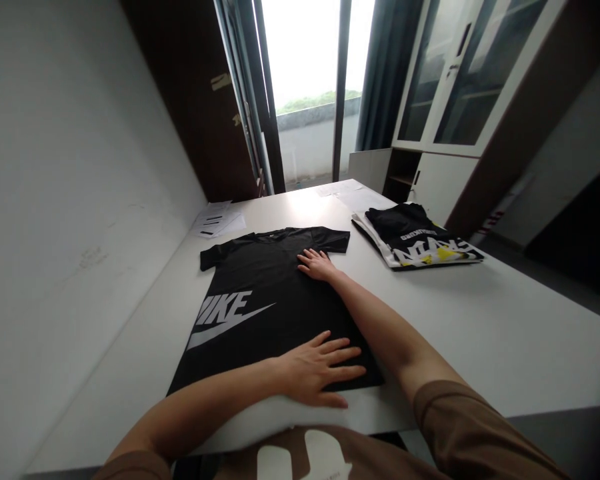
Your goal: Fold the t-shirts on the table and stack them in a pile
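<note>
A black T-shirt point(280, 313) with a grey Nike print is spread flat on the white table point(480, 333), its collar toward the window and its hem toward me. My left hand point(320, 370) lies across the hem near its right corner, fingers spread, the thumb over the table's white top. Farther up, my right hand point(316, 265) rests flat on the shirt's right side, just below the right sleeve, with its fingers stretched out. Neither hand grips the cloth. Part of the lower left hem is hidden behind my left forearm.
At the table's right lies a stack of folded shirts point(415, 233), a black printed one on top. Papers point(217, 221) sit by the wall at the far left, with more papers point(355, 195) at the far end. A white cabinet point(440, 180) stands beyond the table, beside a glass door.
</note>
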Demonstrator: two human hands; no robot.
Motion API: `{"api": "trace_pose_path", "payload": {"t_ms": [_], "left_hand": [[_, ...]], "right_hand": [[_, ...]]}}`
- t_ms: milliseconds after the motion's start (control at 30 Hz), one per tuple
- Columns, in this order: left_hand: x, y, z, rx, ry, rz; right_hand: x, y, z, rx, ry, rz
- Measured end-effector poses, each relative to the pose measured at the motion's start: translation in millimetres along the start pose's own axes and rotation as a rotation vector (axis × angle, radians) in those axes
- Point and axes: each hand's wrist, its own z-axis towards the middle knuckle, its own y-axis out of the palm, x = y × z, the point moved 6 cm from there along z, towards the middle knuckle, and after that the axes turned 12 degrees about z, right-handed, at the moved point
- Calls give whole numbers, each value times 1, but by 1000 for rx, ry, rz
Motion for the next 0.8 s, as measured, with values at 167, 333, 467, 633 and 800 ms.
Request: {"api": "trace_pose_path", "payload": {"t_ms": [167,333,467,633,800], "left_hand": [[-89,2,-38,55,-413,39],[-129,18,-86,34,-684,114],[-87,19,-100,57,-580,129],[-48,15,-130,29,-543,115],[-81,21,-197,3,-708,198]], "right_hand": [[-1,-1,-1,25,-8,9],[0,-1,-2,32,-5,22],[3,-1,-1,43,-5,31],[5,-4,-2,38,0,52],[5,-5,-3,44,0,53]]}}
